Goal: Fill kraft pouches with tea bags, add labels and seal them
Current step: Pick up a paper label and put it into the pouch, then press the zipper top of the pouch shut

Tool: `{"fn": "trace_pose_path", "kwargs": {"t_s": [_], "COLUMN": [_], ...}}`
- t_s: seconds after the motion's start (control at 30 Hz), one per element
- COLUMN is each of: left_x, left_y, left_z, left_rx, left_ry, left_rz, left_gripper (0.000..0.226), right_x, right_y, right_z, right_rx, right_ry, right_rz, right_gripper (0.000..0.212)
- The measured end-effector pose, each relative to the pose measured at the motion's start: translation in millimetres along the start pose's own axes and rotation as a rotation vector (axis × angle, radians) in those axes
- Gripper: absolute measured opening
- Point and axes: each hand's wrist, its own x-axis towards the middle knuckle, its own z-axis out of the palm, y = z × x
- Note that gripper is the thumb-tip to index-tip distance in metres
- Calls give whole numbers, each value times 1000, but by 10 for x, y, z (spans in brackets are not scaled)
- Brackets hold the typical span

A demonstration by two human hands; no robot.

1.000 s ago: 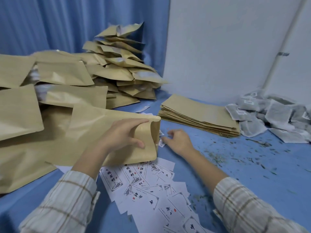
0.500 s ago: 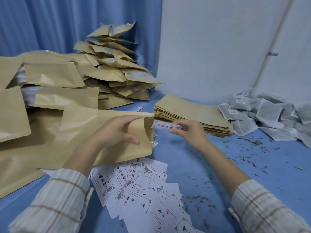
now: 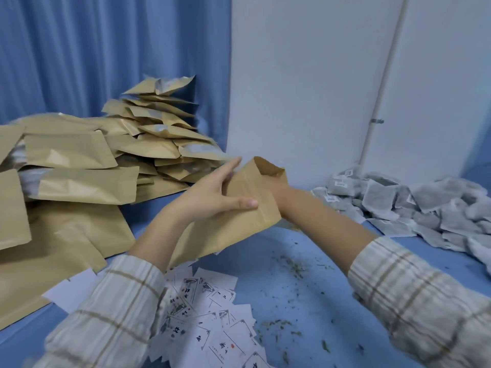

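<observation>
The kraft pouch (image 3: 247, 205) is up off the table, tilted with its open mouth pointing up and away, held between both hands. The left hand (image 3: 215, 193) cradles it, thumb laid across the front, fingers straight along its far edge. The right hand (image 3: 275, 183) is plunged into the mouth, so whether its fingers pinch a label I cannot tell. My read: this pouch is at the labelling stage, with sealing to come. Plenty looks done, judging by the heap of puffed-up pouches (image 3: 148, 144) at the left. Plenty remains too: a pile of tea bags (image 3: 414, 205) waits at the right, printed labels (image 3: 212, 314) lie scattered in front. Loose tea crumbs (image 3: 289, 266) litter the blue table (image 3: 318, 301), nothing really blocking the work.
</observation>
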Motion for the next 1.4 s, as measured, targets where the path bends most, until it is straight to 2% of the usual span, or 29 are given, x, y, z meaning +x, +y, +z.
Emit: {"fn": "trace_pose_path", "kwargs": {"t_s": [0.07,0.13,0.27,0.3,0.37,0.43,0.5,0.6,0.7,0.8,0.93,1.0,1.03,1.1,1.13,1.2,1.27,1.33,1.4], "left_x": [-8,-53,-82,-59,3,55,90,89,69,35,49,93,121,190,221,263,302,331,379], "left_y": [179,331,529,555,588,593,589,626,693,752,693,663,646,589,560,515,499,533,568], "left_z": [100,192,269,276,286,281,256,187,212,357,501,503,486,413,365,272,186,135,126], "left_rx": [76,71,374,460,494,356,127,-251,-319,-331,-381,-367,-355,-373,-417,-543,-621,-686,-765], "left_ry": [240,344,166,160,235,300,300,213,147,147,203,201,216,278,303,341,359,332,294], "left_rz": [1,131,292,315,404,468,406,365,456,466,409,378,359,303,265,181,124,103,117], "left_gripper": [106,101,132,133,110,90,85,71,40,17,20,23,23,22,21,21,21,22,24], "right_x": [-102,-198,-288,-311,-352,-426,-543,-707,-702,-616,-528,-537,-561,-645,-702,-891,-997,-1030,-1010], "right_y": [23,47,71,93,141,191,219,277,276,285,443,549,571,510,502,560,726,869,962], "right_z": [-234,-450,-725,-764,-802,-859,-977,-1180,-1204,-1120,-957,-918,-909,-1057,-1191,-1397,-1457,-1408,-1376], "right_rx": [158,218,203,173,7,-162,-229,-123,-159,-91,-177,-319,-312,-128,-56,0,45,33,154], "right_ry": [-4,41,94,88,111,164,174,110,90,64,84,41,12,-20,41,213,294,376,472], "right_rz": [56,62,72,73,75,29,-32,-123,-124,-26,37,2,-32,-24,-17,-15,-52,-143,-111], "right_gripper": [37,42,40,38,33,24,11,21,16,15,18,29,34,25,18,42,63,51,34]}}
